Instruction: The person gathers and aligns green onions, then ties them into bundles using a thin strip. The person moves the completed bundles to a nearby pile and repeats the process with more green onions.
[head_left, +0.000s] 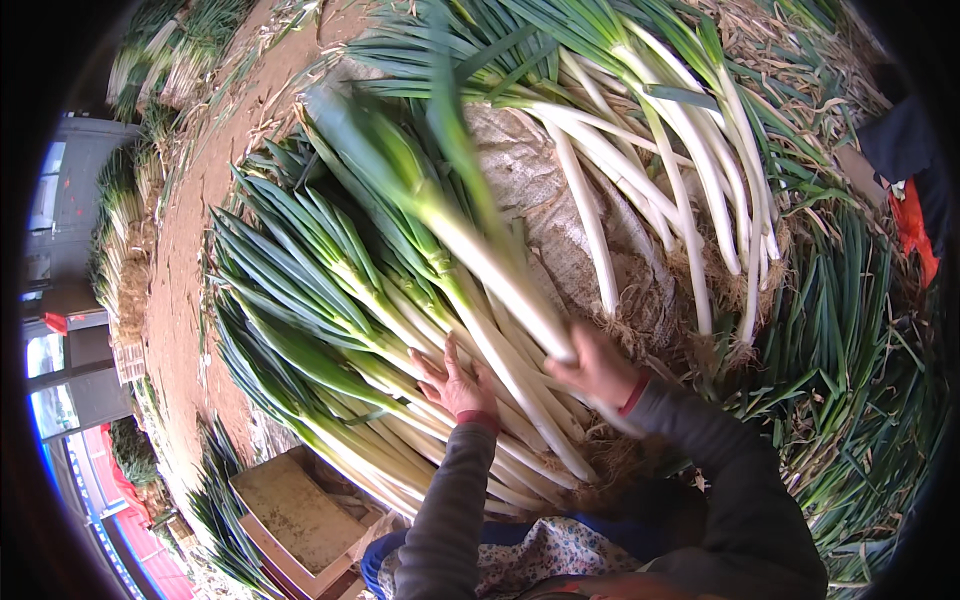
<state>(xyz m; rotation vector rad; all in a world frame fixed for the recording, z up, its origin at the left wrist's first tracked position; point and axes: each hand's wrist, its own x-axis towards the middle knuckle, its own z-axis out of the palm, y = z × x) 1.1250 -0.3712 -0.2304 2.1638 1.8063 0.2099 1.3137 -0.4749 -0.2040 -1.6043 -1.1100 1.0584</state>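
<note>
My right hand grips a large green onion by its white shaft, near the root end. That stalk is motion-blurred, its leaves pointing to the upper left. Spread flat, my left hand rests on a thick pile of green onions lying in front of me, roots towards my lap. Its fingers are apart and I see nothing held in them. Beyond the pile, a dirty woven sack lies on the ground. More green onions lie loosely across its far side, roots towards me.
A worn wooden box stands at lower left. Loose green leaves heap up on the right. Bundled onions line the far side of a dirt path. At the right edge, dark clothing and a red bag show.
</note>
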